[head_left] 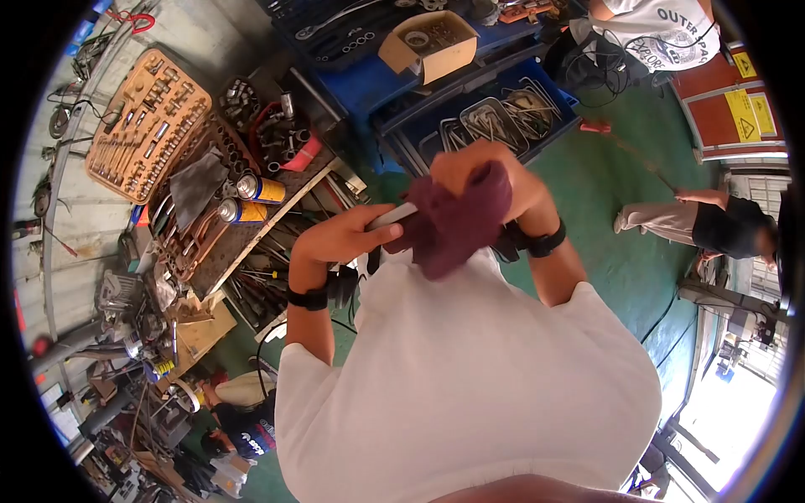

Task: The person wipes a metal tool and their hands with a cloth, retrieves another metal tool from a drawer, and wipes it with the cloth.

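Observation:
In the head view my left hand (348,235) is closed round one end of a slim grey metal tool (392,215). Its far end disappears into a maroon cloth (461,222), so I cannot make out its kind. Fingers of my right hand (490,172) are wrapped round the cloth, which bunches over the tool and hangs down in front of my shirt. The right hand and cloth are slightly blurred. Both hands are in front of my chest, near an open blue drawer (402,138) holding metal hand tools (490,121).
An open tan socket set (151,126), a red bin of sockets (306,155) and spray cans (243,210) crowd the left bench. A cardboard box (432,46) sits on the blue cabinet. Other people (729,226) are at right, upper right and lower left.

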A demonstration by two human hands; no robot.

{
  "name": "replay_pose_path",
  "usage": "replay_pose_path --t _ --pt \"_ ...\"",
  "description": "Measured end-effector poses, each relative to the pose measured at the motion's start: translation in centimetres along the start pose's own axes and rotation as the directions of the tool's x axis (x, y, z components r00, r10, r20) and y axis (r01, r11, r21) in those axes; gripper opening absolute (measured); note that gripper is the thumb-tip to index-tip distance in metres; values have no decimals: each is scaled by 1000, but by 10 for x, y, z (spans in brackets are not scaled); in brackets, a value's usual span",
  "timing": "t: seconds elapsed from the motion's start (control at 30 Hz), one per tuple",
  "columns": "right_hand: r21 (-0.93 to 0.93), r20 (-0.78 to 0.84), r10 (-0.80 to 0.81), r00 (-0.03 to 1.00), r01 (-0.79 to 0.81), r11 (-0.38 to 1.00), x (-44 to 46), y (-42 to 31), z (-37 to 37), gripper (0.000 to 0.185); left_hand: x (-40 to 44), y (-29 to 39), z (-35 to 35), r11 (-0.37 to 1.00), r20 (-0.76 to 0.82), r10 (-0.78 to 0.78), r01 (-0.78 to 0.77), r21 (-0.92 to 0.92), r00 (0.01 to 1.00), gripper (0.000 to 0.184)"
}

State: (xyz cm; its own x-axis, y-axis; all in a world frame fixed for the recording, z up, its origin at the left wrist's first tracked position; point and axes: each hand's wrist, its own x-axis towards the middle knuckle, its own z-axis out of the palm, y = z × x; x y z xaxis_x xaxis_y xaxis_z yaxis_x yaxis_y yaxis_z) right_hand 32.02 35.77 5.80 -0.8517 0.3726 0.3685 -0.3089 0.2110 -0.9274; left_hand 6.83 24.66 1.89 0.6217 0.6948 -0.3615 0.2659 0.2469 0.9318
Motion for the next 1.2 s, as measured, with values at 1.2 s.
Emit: replay_pose_path --t 1.2 --pt "189 393 -37 919 -41 981 3 18 4 42 13 -21 10 974 148 -82 110 -197 986 34"
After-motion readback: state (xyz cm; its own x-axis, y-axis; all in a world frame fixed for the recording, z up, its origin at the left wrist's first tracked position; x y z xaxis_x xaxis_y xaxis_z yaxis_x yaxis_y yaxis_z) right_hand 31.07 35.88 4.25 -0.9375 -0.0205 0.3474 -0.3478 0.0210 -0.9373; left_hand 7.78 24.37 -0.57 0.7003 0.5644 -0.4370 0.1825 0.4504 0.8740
